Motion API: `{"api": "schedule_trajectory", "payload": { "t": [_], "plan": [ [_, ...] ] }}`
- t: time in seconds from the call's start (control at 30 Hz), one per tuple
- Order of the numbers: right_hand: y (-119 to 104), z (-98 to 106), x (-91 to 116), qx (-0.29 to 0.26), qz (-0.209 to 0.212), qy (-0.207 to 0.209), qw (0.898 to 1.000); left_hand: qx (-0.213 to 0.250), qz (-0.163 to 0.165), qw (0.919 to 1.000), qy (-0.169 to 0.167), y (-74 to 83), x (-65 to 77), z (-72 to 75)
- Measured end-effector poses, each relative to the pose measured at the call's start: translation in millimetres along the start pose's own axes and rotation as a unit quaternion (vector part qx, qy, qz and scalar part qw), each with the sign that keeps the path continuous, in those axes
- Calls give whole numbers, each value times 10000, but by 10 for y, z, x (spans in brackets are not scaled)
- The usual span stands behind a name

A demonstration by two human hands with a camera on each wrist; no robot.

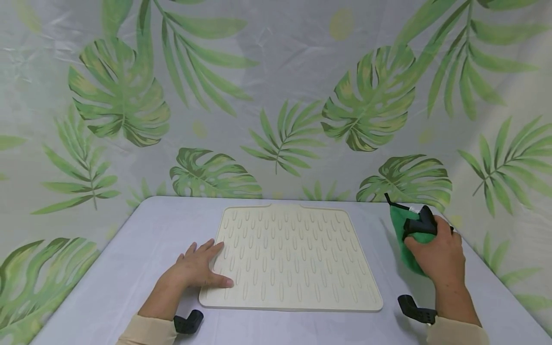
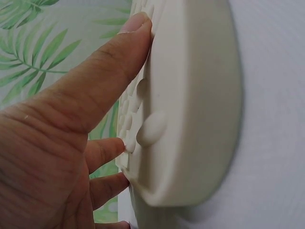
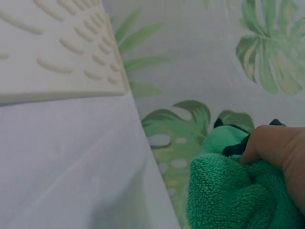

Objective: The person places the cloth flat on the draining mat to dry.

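Note:
A cream drying mat (image 1: pixel 289 258) with rows of raised oval ridges lies flat on the white table. My left hand (image 1: pixel 196 266) rests at its left edge with fingers spread. In the left wrist view the thumb (image 2: pixel 119 52) touches the mat's ridged face, close to its thick rim (image 2: pixel 205 119). Out to the right, my right hand (image 1: pixel 442 251) grips a green terry towel (image 1: pixel 409 256), bunched up in the right wrist view. Against the towel, by the thumb and fingers, is a black angular piece (image 1: pixel 420 224) whose kind I cannot tell.
White cloth covers the table (image 1: pixel 142 249) around the mat. A leaf-printed curtain (image 1: pixel 280 96) hangs behind the table's back edge. Black wrist-worn devices (image 1: pixel 189 322) stick out beside both wrists.

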State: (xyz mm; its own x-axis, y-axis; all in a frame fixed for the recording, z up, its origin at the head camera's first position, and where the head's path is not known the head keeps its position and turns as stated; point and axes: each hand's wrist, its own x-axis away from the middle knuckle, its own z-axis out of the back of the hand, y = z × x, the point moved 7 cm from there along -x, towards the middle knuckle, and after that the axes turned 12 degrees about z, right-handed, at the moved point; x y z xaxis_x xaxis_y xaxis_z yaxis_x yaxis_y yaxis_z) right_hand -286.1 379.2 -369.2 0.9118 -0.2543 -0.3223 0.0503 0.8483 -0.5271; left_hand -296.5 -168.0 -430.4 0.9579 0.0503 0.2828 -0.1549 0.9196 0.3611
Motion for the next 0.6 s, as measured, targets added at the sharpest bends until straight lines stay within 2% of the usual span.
{"api": "schedule_trajectory", "payload": {
  "t": [0.27, 0.6],
  "plan": [
    [-162, 79, 14, -360, -27, 606, 9975, -16, 56, 10000, 26, -9, -12, -12],
    [-425, 126, 42, -708, 138, 790, 9943, -5, -14, 10000, 22, -2, 2, 4]
  ]
}}
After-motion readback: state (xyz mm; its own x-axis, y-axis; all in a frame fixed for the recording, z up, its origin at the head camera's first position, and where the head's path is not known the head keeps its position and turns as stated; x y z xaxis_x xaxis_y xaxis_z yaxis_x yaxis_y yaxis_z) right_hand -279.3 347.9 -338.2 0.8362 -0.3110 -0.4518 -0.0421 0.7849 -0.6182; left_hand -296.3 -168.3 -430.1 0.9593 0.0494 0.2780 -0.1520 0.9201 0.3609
